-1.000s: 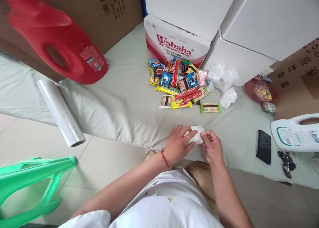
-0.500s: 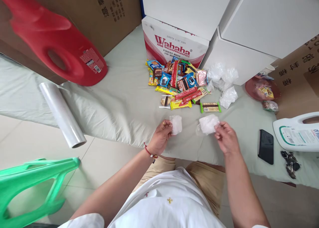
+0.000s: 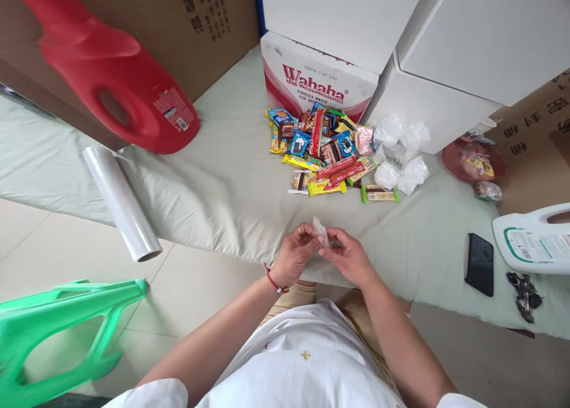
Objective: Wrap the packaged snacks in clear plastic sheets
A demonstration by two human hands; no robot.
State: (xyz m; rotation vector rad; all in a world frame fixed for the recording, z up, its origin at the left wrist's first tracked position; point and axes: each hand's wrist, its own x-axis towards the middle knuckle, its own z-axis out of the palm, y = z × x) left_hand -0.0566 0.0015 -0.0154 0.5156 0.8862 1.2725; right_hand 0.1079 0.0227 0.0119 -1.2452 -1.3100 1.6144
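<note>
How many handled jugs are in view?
2: a red jug at upper left, beside the brown box, and a white jug at right, partly cut off, near the phone. Others may be hidden.

The held plastic bundle (image 3: 319, 226) was translucent white, as were the other plastic bundles (image 3: 414, 173); the snack packets (image 3: 341, 169) mixed red, yellow, blue, green, brown and pink. The cloth (image 3: 222, 176) was plain pale grey-green, the water carton (image 3: 318, 84) white with red lettering and bands, the jug (image 3: 154, 90) red, the stool (image 3: 80, 307) bright green, the film roll (image 3: 121, 203) silvery white, the phone (image 3: 480, 264) black, the shirt (image 3: 267, 378) white with gold marking
</note>
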